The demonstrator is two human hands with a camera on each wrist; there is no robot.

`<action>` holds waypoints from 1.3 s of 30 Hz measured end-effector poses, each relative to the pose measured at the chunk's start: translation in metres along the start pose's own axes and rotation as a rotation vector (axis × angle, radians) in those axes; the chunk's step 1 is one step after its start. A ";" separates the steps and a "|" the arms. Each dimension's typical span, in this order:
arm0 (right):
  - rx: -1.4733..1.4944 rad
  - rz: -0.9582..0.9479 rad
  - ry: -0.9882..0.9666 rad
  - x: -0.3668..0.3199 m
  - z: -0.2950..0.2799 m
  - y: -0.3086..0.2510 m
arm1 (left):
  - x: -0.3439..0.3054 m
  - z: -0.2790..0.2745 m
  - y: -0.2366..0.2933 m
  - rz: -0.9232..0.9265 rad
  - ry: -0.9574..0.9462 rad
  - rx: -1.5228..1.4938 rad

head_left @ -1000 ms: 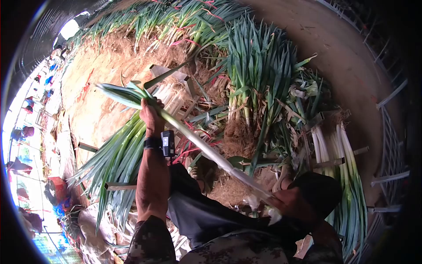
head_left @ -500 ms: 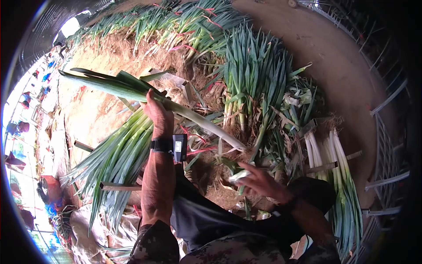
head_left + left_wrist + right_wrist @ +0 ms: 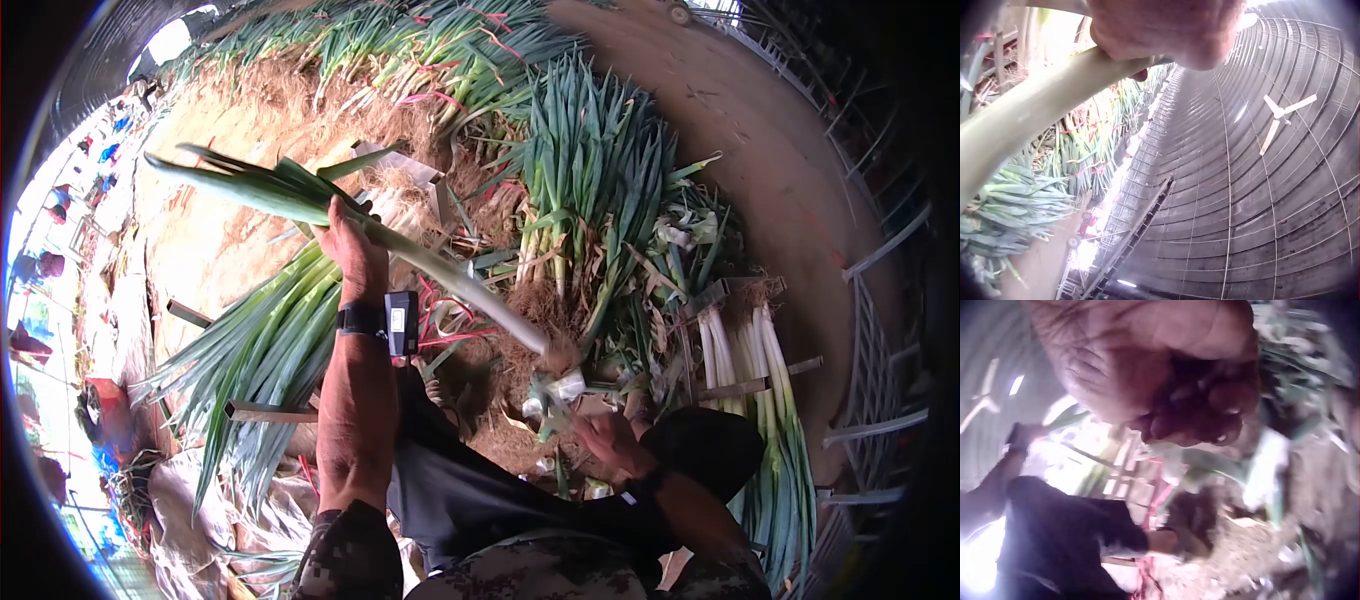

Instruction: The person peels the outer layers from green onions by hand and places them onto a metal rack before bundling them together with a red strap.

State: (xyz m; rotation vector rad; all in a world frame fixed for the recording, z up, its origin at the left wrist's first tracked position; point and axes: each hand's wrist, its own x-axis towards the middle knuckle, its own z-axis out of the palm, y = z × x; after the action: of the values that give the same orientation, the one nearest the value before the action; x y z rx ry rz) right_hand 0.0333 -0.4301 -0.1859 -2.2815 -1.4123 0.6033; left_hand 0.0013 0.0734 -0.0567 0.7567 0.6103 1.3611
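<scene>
One long leek (image 3: 465,285) slants across the middle of the head view, its green leaves at the upper left and its root end at the lower right. My left hand (image 3: 355,250) grips it where the leaves meet the pale stalk; the left wrist view shows the stalk (image 3: 1041,97) coming out from under the hand (image 3: 1166,28). Just below the root end is my right hand (image 3: 610,440), fingers curled, apparently pinching a pale leaf strip (image 3: 558,408). In the right wrist view the fingers of the hand (image 3: 1154,369) are curled and partly in shadow, with a leaf strip (image 3: 1210,464) beside them.
Leeks lie across a metal rack (image 3: 270,412) on the left. An upright leek bundle (image 3: 590,170) stands beyond my hands, and more leeks (image 3: 775,390) rest on a rack at right. Leek piles (image 3: 440,50) line the back. Leaf scraps (image 3: 568,385) lie near my right hand.
My right hand has left the stalk's lower end, opened, then curled its fingers lower down. The leek's leafy end has swung left and its root end has come into sight.
</scene>
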 end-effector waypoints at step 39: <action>1.299 0.148 0.506 0.158 -0.164 -0.079 | -0.144 0.092 0.034 -0.451 -0.762 -0.399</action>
State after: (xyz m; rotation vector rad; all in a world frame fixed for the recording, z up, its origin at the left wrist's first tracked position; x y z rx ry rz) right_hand 0.1280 -0.2706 -0.0313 -1.2953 -0.3421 0.6348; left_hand 0.0335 -0.0790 0.0214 0.6877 -0.1017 0.6611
